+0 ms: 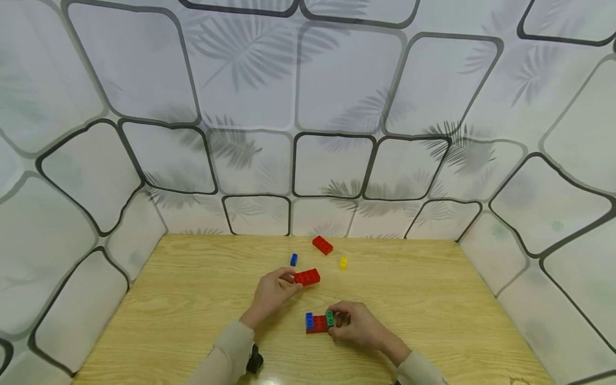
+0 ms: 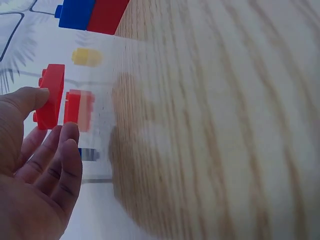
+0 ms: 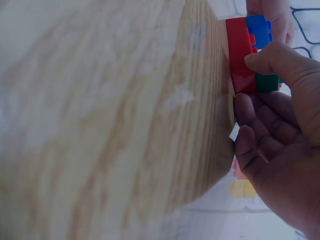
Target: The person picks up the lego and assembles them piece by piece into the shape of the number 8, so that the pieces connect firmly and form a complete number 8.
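My left hand (image 1: 269, 295) pinches a red toy building brick (image 1: 308, 277) between thumb and fingers, its studs showing. In the left wrist view the thumb lies on one face of that brick (image 2: 52, 97), with fingertips at its lower end. Nearer to me, my right hand (image 1: 360, 325) grips the right end of a small brick assembly. It has a red base brick (image 1: 320, 324), a blue brick (image 1: 309, 321) across its left end and a green brick (image 1: 329, 319) across its right end. The right thumb presses the red base (image 3: 240, 55) in the right wrist view, close over the table.
Beyond the hands on the wooden table (image 1: 202, 299) lie a loose red brick (image 1: 322, 245), a small blue brick (image 1: 294, 260) and a small yellow brick (image 1: 344, 263). Patterned white walls (image 1: 332, 166) enclose the table's back and sides. A black device (image 1: 255, 359) is by the left sleeve.
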The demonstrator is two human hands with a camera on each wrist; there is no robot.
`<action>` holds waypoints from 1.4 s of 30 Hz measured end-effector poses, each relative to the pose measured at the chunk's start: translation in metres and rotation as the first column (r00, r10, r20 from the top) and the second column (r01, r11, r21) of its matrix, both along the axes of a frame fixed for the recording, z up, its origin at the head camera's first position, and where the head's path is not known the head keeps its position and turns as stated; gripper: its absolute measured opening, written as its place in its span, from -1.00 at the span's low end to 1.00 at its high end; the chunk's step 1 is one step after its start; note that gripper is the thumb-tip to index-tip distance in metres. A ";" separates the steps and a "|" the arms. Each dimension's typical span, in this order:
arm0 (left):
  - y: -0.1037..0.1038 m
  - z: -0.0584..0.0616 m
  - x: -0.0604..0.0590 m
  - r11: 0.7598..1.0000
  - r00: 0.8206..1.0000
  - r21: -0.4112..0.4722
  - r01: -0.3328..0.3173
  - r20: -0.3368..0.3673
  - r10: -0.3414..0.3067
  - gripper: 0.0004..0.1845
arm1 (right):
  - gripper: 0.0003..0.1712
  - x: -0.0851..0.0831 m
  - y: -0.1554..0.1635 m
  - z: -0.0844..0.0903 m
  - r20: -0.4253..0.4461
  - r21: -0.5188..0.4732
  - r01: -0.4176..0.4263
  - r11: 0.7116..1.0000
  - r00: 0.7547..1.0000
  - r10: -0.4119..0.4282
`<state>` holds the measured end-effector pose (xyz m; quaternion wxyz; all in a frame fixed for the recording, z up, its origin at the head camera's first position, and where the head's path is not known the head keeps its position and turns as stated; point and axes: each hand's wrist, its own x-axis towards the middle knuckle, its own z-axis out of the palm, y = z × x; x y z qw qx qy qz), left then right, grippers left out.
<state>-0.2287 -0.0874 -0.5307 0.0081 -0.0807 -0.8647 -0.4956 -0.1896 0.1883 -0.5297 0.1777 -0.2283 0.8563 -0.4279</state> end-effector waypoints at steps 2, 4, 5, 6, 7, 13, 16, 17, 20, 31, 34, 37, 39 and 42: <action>0.001 0.002 0.001 1.000 1.000 0.004 0.003 0.002 -0.003 -0.58 | -0.58 0.000 0.000 0.000 0.000 -0.001 0.002 1.000 1.000 -0.002; 0.002 0.004 0.003 1.000 1.000 0.006 0.010 0.000 -0.010 -0.58 | -0.58 0.000 0.000 0.001 0.003 0.001 0.004 1.000 1.000 -0.004; 0.002 0.005 0.003 1.000 1.000 0.014 0.013 0.004 -0.013 -0.59 | -0.58 0.000 0.000 0.001 0.003 0.003 0.005 1.000 1.000 -0.005; 0.003 0.005 0.004 1.000 1.000 0.020 0.018 0.008 -0.018 -0.60 | -0.58 0.000 -0.001 0.002 0.003 0.003 0.007 1.000 1.000 -0.007; 0.003 0.006 0.005 0.999 1.000 0.028 0.024 0.009 -0.024 -0.61 | -0.58 0.000 -0.001 0.002 0.003 0.003 0.008 1.000 1.000 -0.008; 0.005 0.009 0.010 0.998 0.998 0.035 0.060 -0.016 -0.060 -0.66 | -0.56 0.001 -0.001 0.002 -0.015 0.010 0.009 1.000 1.000 -0.009; 0.005 0.009 0.012 0.997 0.997 0.030 0.067 -0.038 -0.066 -0.65 | -0.56 0.001 -0.001 0.002 -0.019 0.006 0.007 1.000 1.000 -0.007; 0.006 0.009 0.013 0.997 0.997 0.029 0.070 -0.044 -0.069 -0.64 | -0.56 0.001 -0.001 0.002 -0.019 0.004 0.006 1.000 1.000 -0.006; 0.006 0.010 0.015 0.997 0.996 0.030 0.074 -0.054 -0.072 -0.64 | -0.57 0.002 -0.001 0.002 -0.019 0.001 0.006 1.000 1.000 -0.006; 0.005 0.012 0.024 0.994 0.993 0.025 0.103 -0.063 -0.101 -0.65 | -0.57 0.001 -0.002 0.003 -0.019 0.006 0.007 1.000 1.000 -0.007; 0.005 0.012 0.026 0.993 0.993 0.030 0.111 -0.046 -0.109 -0.65 | -0.57 0.001 -0.002 0.003 -0.020 0.007 0.008 1.000 1.000 -0.007; 0.005 0.012 0.027 0.992 0.992 0.032 0.119 -0.042 -0.118 -0.66 | -0.56 0.002 -0.002 0.003 -0.029 0.012 0.007 1.000 1.000 -0.007; 0.005 0.012 0.028 0.992 0.991 0.030 0.126 -0.050 -0.124 -0.66 | -0.56 0.002 -0.002 0.003 -0.035 0.015 0.007 1.000 0.999 -0.006; 0.005 0.012 0.029 0.991 0.991 0.031 0.130 -0.045 -0.129 -0.65 | -0.56 0.001 -0.002 0.002 -0.040 0.018 0.005 1.000 0.999 -0.005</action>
